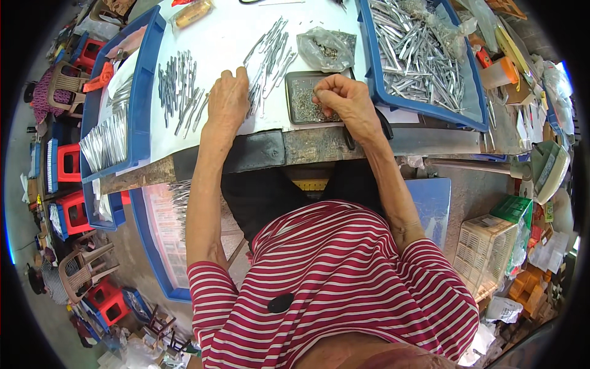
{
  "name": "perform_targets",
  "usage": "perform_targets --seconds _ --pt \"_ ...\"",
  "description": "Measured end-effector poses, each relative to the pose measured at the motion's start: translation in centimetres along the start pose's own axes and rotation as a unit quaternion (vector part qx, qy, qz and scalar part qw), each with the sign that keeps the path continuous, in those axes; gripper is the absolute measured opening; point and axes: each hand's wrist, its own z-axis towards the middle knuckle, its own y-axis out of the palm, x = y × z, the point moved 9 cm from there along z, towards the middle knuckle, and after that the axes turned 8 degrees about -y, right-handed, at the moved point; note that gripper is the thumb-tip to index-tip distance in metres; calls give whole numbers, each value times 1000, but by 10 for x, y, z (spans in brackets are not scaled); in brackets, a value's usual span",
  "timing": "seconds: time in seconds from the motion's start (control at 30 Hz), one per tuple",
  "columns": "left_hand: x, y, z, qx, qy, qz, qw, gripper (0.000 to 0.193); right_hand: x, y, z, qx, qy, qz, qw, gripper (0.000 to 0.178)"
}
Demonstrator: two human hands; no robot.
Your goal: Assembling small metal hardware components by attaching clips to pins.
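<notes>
R hand (354, 106) is over the R side of the dark tray (297, 78), thumb & fingertips pinched tog., can't tell if a tiny pc is btwn them; L hand (227, 101) is L of the tray, fingers bent down to the table, can't tell if it's grasping anything. Small metal pcs (302, 101) lie in the tray, w/ one pile of metal strips (270, 58) just L of it & another pile (177, 80) farther L, past the L hand. Beyond the tray's far edge sits a clear plastic bag (319, 49) w/ small bits inside.
</notes>
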Motion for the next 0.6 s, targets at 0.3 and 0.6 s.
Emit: perform_targets --seconds 0.3,0.6 --pt "-9 -3 0 17 -34 -31 999 19 8 -2 -1 -6 22 140 990 8" --pt "8 -30 -13 45 -45 -238 969 26 -3 -9 -4 28 12 128 991 9"
